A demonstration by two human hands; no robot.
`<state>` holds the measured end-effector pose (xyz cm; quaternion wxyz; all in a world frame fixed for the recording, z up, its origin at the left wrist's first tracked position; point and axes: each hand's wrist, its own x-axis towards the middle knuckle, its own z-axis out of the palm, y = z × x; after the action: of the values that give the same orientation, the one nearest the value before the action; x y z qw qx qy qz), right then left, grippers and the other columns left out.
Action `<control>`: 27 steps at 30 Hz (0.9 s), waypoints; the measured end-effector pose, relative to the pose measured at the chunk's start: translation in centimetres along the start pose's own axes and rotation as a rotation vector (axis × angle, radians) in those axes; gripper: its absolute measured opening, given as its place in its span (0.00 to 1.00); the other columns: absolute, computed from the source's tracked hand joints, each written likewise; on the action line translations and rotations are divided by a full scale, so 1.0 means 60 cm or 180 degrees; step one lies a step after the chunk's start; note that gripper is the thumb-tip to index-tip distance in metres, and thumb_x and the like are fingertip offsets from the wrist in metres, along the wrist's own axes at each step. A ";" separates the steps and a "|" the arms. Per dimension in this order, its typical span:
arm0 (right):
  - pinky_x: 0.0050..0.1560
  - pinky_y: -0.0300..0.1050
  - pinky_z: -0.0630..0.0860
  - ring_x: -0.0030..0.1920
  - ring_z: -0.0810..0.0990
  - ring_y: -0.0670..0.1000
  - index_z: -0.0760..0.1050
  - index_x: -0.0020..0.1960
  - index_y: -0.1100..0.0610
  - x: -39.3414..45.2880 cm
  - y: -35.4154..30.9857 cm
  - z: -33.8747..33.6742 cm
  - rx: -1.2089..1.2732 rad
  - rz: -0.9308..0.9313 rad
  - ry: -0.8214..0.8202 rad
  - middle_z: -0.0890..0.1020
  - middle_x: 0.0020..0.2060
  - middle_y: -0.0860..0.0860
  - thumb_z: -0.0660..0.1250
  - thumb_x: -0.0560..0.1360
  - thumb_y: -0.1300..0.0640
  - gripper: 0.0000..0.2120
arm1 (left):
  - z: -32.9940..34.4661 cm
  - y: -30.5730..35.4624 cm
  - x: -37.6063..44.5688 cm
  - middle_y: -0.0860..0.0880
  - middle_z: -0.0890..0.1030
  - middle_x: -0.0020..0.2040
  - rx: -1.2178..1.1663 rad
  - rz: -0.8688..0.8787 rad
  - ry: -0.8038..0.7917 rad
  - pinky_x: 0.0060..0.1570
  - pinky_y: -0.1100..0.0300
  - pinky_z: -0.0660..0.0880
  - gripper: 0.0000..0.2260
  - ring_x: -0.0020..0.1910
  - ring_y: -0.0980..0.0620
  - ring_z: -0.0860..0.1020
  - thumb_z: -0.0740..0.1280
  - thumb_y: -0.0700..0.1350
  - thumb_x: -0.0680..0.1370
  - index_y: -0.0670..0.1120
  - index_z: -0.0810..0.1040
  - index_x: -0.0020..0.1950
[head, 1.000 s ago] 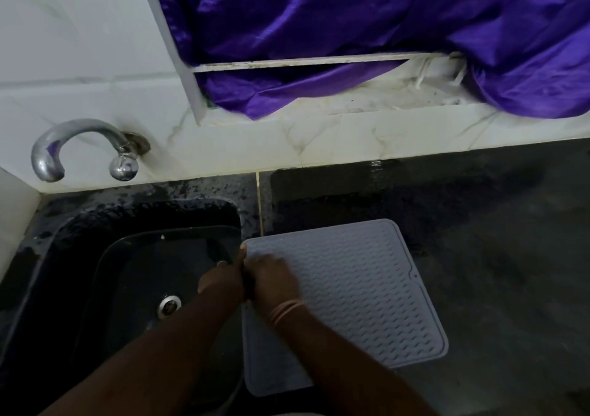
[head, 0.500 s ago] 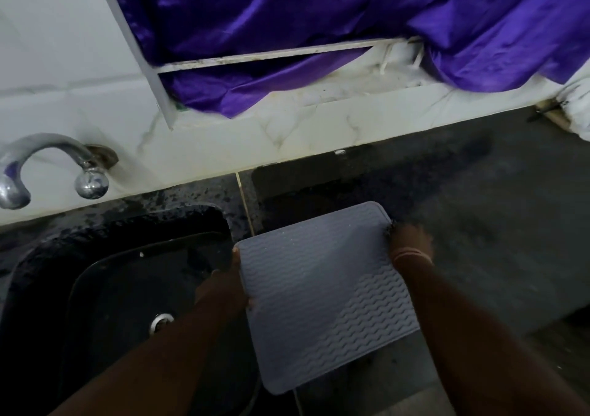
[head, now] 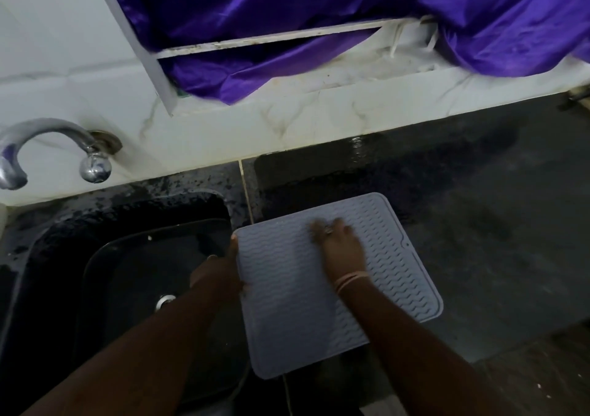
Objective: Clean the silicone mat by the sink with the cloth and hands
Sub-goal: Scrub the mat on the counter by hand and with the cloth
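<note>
Your left hand [head: 220, 272] grips the mat [head: 399, 275] edge, anchoring it; your right hand [head: 340, 244] presses flat, fingers spread, rubbing mid-frame.

Silicone mat [head: 376, 275]: lies on the counter [head: 498, 240], just right of the sink [head: 134, 224], its near-left corner overhanging the counter edge. Left hand [head: 220, 272]: at the mat's left edge, over the sink. Right hand [head: 338, 243]: on the mat's upper middle. Tap [head: 48, 147]: on the wall behind the sink, far left. Curtain [head: 319, 10]: hangs behind the counter, above the window ledge [head: 335, 96]. Drain [head: 164, 302]: in the sink floor.
</note>
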<state>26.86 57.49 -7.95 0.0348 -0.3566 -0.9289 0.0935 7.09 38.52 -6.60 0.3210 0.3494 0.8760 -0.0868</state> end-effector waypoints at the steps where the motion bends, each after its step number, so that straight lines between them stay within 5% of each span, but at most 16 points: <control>1: 0.57 0.57 0.76 0.61 0.74 0.63 0.63 0.72 0.48 0.013 0.048 -0.013 -0.0039 0.0344 -0.0047 0.68 0.67 0.62 0.56 0.82 0.52 0.19 | 0.004 0.000 0.003 0.33 0.67 0.73 -0.0025 0.0012 0.0002 0.59 0.46 0.76 0.50 0.64 0.37 0.76 0.67 0.60 0.77 0.58 0.23 0.74; 4: 0.60 0.58 0.72 0.64 0.70 0.66 0.65 0.74 0.49 0.059 0.125 -0.025 0.0142 0.1329 -0.0064 0.63 0.71 0.64 0.52 0.81 0.54 0.21 | 0.005 0.011 0.014 0.36 0.71 0.70 -0.0130 -0.0131 -0.0040 0.58 0.45 0.76 0.55 0.63 0.39 0.77 0.73 0.58 0.73 0.59 0.26 0.76; 7: 0.63 0.58 0.70 0.68 0.67 0.67 0.56 0.78 0.54 0.073 0.090 -0.022 0.0072 0.1561 -0.0120 0.58 0.74 0.65 0.52 0.82 0.57 0.25 | 0.000 0.019 0.016 0.37 0.70 0.71 -0.0227 -0.0299 -0.0050 0.61 0.44 0.75 0.55 0.65 0.39 0.75 0.74 0.55 0.72 0.59 0.29 0.77; 11: 0.69 0.58 0.69 0.70 0.67 0.64 0.58 0.77 0.60 -0.001 -0.061 0.017 0.0804 0.0846 -0.0150 0.64 0.73 0.64 0.54 0.81 0.59 0.24 | 0.007 0.013 0.018 0.36 0.70 0.72 -0.0182 -0.0252 -0.0085 0.61 0.44 0.75 0.58 0.65 0.38 0.75 0.75 0.57 0.70 0.58 0.26 0.76; 13: 0.67 0.59 0.72 0.69 0.69 0.63 0.59 0.76 0.59 -0.052 -0.165 0.045 0.0827 0.0005 -0.0216 0.65 0.72 0.63 0.59 0.80 0.58 0.25 | 0.011 0.003 0.027 0.34 0.71 0.71 -0.0024 -0.0113 -0.0057 0.62 0.44 0.75 0.58 0.65 0.37 0.76 0.73 0.59 0.72 0.55 0.25 0.76; 16: 0.60 0.63 0.75 0.66 0.71 0.63 0.60 0.75 0.55 -0.077 -0.245 0.062 0.0703 -0.0343 -0.0687 0.63 0.72 0.60 0.59 0.79 0.57 0.25 | 0.011 -0.003 0.031 0.33 0.74 0.68 0.0192 0.0052 0.0000 0.62 0.46 0.74 0.52 0.62 0.37 0.77 0.68 0.60 0.77 0.49 0.26 0.77; 20: 0.58 0.58 0.76 0.64 0.73 0.62 0.68 0.72 0.51 -0.076 -0.147 0.033 0.0369 -0.0359 -0.0259 0.67 0.71 0.58 0.45 0.79 0.52 0.24 | 0.010 -0.008 0.026 0.33 0.73 0.70 0.0069 0.0210 -0.0024 0.62 0.48 0.74 0.52 0.63 0.37 0.77 0.68 0.59 0.77 0.50 0.26 0.77; 27: 0.58 0.60 0.74 0.61 0.74 0.68 0.68 0.71 0.43 -0.039 0.119 -0.039 0.0059 0.1503 -0.0169 0.60 0.72 0.64 0.52 0.83 0.49 0.17 | 0.006 -0.009 0.020 0.34 0.74 0.69 -0.0087 0.0345 0.0053 0.60 0.46 0.75 0.47 0.62 0.36 0.78 0.64 0.56 0.80 0.49 0.27 0.78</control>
<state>33.61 61.45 -7.04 -0.0092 -0.5610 -0.8194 0.1169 6.25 38.66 -7.64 0.3228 0.3926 0.8595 -0.0543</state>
